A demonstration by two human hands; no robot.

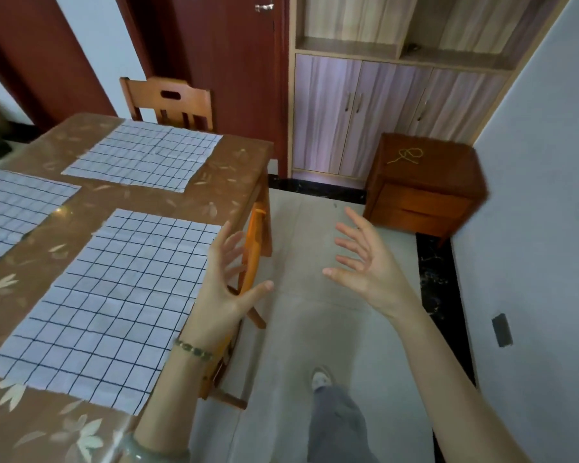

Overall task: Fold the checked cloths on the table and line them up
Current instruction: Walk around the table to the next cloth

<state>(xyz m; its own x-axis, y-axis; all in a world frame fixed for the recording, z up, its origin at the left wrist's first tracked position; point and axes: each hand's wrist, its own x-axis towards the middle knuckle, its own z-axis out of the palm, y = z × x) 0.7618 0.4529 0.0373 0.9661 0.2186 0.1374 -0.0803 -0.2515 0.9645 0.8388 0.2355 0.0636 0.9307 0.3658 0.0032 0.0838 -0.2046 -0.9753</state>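
Meanwhile both hands hung empty, fingers spread apart; left hand (226,282) over the table (47,429) edge (near cloth (107,305) flat); right hand (365,259) above floor.

Brown leaf-patterned table (64,202), three checked cloths (107,302) lying flat (unfolded), apart

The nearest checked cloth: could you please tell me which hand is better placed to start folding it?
Probably the left hand: it hovers open at the edge of the cloth, while the right hand, also open, is over the floor, clear of the table.
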